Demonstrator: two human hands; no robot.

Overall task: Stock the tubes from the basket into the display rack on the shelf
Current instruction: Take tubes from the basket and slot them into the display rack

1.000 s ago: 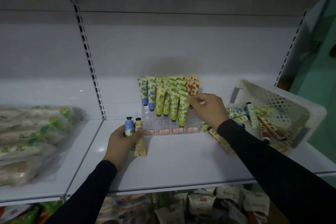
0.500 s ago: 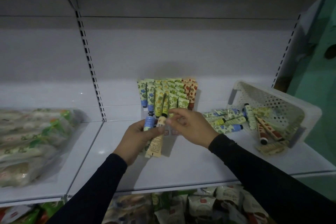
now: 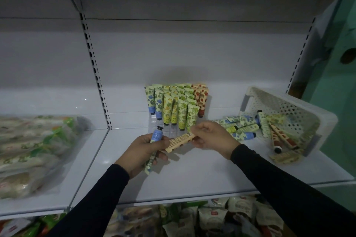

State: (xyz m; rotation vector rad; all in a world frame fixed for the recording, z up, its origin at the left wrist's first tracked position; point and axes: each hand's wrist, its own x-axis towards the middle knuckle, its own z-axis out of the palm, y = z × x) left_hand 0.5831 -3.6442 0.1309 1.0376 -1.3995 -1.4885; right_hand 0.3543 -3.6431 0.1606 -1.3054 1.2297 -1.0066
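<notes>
We pinch beige tube point(image 3: 180, 140) in right hand point(image 3: 212, 136), long axis crosswise; left hand point(image 3: 143, 150) grips blue tube point(image 3: 154, 146); display rack point(image 3: 173, 106) just beyond.

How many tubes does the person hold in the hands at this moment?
2. The blue-capped tube stands cap-up in the left hand. The beige tube lies between both hands, its upper end pinched by the right hand. Another behind the palms may be hidden.

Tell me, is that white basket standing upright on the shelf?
No, the white basket lies tipped on its side, its open mouth facing the rack, with tubes spilling out onto the shelf.
</notes>
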